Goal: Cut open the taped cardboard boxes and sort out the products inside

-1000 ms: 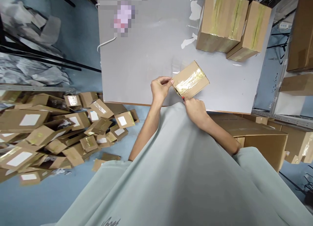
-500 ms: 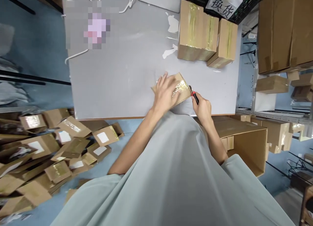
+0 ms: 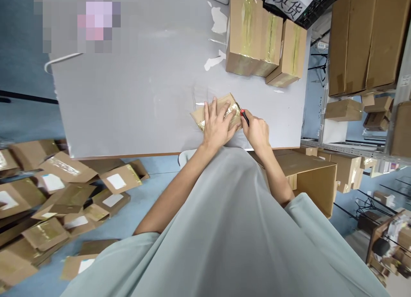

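A small taped cardboard box (image 3: pixel 225 100) lies on the grey table near its front edge. My left hand (image 3: pixel 215 124) rests on top of it with fingers spread, pressing it down. In my right hand (image 3: pixel 257 130) is a red and black box cutter (image 3: pixel 245 116), gripped with the fingers wrapped round its handle. The cutter's tip meets the box's right edge; how deep the blade sits there I cannot tell.
Taped cartons (image 3: pixel 245 31) stand at the table's back right, by a black crate (image 3: pixel 317 10). Torn white scraps (image 3: pixel 214 60) lie left of them. Opened boxes (image 3: pixel 48 235) litter the floor at left. A large open carton (image 3: pixel 316 190) stands below the table's right end.
My right hand has brought the cutter up against the box's right edge, its blade moving along that side. My left hand stays on the box. The whole view has shifted somewhat.
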`<move>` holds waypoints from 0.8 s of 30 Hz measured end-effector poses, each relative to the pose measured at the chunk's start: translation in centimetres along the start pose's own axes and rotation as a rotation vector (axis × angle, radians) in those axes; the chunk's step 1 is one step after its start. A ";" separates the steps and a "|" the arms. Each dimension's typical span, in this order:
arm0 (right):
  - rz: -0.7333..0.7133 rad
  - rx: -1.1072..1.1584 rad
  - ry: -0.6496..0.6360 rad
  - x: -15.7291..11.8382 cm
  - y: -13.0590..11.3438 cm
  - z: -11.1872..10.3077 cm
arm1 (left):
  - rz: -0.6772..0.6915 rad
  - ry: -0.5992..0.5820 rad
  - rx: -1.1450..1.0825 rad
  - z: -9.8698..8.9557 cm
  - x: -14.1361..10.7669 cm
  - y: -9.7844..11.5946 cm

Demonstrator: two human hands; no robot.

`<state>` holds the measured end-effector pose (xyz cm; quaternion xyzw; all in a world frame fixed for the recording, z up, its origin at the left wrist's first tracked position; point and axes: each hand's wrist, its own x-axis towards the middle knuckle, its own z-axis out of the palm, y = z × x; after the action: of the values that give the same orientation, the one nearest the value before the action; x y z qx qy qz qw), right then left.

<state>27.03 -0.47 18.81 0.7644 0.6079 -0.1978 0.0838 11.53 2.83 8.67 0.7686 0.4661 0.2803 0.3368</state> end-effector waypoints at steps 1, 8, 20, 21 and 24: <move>0.010 -0.022 -0.013 0.0 -0.3 -0.1 | 0.001 0.000 -0.024 0.0 0.0 0.0; 0.094 -0.138 -0.036 -1.0 -3.3 -1.1 | -0.014 0.006 -0.107 0.0 -0.1 0.3; 0.125 -0.189 -0.054 -0.5 -3.9 -1.8 | -0.032 0.019 -0.096 0.4 -0.2 0.6; 0.129 -0.186 -0.056 -0.5 -3.8 -1.9 | -0.030 0.022 -0.087 0.5 -0.2 0.5; 0.127 -0.174 -0.047 -0.6 -3.7 -1.8 | -0.020 0.033 -0.059 0.5 -0.2 0.4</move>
<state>23.74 0.56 21.07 0.7864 0.5709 -0.1564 0.1765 12.02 2.38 8.60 0.7489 0.4708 0.3032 0.3544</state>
